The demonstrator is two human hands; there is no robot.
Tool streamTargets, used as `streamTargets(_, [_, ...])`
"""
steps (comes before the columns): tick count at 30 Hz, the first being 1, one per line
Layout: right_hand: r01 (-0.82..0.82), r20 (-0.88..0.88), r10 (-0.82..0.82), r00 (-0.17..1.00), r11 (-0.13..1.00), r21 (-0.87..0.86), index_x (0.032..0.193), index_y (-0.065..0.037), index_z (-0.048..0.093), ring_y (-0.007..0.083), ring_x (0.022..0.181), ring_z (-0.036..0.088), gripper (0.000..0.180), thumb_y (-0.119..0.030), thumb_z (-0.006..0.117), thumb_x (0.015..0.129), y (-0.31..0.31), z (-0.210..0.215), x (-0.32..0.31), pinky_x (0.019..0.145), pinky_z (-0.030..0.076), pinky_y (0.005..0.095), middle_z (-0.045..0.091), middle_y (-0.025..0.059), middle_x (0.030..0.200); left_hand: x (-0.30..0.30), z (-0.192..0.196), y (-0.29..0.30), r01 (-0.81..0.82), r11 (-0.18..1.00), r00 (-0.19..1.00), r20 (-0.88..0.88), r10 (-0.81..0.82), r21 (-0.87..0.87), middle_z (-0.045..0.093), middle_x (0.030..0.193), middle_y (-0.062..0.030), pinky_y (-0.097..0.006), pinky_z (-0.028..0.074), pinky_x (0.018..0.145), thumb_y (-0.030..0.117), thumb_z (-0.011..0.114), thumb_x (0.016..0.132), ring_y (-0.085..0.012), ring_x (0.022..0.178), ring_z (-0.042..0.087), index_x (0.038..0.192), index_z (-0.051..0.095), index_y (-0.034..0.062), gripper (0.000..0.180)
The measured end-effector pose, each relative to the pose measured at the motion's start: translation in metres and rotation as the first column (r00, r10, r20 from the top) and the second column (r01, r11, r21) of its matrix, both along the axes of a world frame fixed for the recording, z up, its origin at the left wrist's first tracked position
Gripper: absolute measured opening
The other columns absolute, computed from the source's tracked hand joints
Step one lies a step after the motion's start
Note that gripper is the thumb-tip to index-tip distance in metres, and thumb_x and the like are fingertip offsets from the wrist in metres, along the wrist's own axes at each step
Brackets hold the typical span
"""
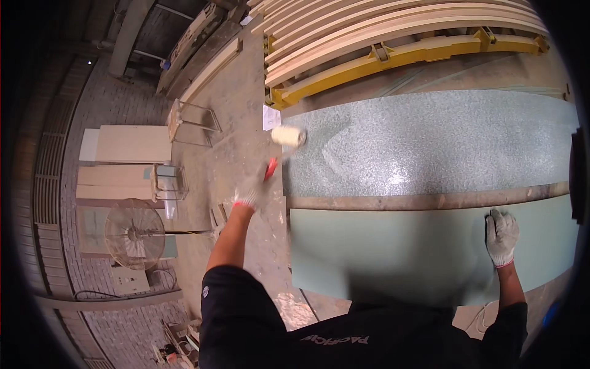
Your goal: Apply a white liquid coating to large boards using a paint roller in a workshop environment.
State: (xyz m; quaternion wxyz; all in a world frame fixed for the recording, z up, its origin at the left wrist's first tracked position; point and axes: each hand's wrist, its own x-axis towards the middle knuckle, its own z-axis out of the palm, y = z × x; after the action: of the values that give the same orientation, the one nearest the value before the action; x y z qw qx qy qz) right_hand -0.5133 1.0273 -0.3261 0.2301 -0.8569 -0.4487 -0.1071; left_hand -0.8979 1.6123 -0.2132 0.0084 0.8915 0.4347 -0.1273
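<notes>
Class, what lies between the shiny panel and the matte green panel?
In the head view, a narrow brown strip separates the shiny panel from the matte green panel.

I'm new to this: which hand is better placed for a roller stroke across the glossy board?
Probably the left hand: it holds the red-handled roller at the glossy board. The right hand is at the pale green board, no tool visible.

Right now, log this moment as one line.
left grip: holding red-handled roller | roller: at left end of glossy panel | right grip: at far edge of plain green panel
</notes>
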Motion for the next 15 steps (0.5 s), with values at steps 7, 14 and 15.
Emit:
streamTargets(7, [0.022,-0.009,-0.022,1.000,1.000,0.020,0.107,-0.009,0.067,0.0346,0.081,0.060,0.024,-0.012,0.077,0.085,-0.002,0.003,-0.004,0.075,0.049,0.0477,0.059,0.0109,0.085,0.012,0.073,0.008,0.058,0.998,0.966,-0.250,-0.064,-0.032,0.073,0.106,-0.0223,-0.052,0.055,0.081,0.044,0.068,0.095,-0.0437,0.100,0.070,0.137,0.055,0.0211,0.050])
streamTargets(14, [0.018,0.053,-0.021,0.998,0.998,0.055,0.105,-0.009,0.066,0.0343,0.076,0.059,0.023,-0.009,0.078,0.084,0.014,0.015,-0.007,0.068,0.047,0.0461,0.057,0.0106,0.080,0.166,0.048,0.030,0.658,0.753,0.721,-0.289,-0.629,0.004,0.072,0.085,-0.0169,-0.050,0.056,0.061,0.051,0.062,0.098,-0.0402,0.076,0.071,0.145,0.048,0.0209,0.057])
streamTargets(15, [0.010,0.049,-0.013,0.999,0.999,0.052,0.105,-0.009,0.066,0.0343,0.076,0.059,0.023,-0.009,0.078,0.084,0.015,0.015,-0.006,0.068,0.047,0.0461,0.057,0.0106,0.080,0.196,0.045,0.012,0.654,0.755,0.730,-0.230,-0.644,-0.040,0.072,0.086,-0.0174,-0.051,0.056,0.065,0.053,0.060,0.099,-0.0404,0.078,0.072,0.145,0.048,0.0211,0.057])
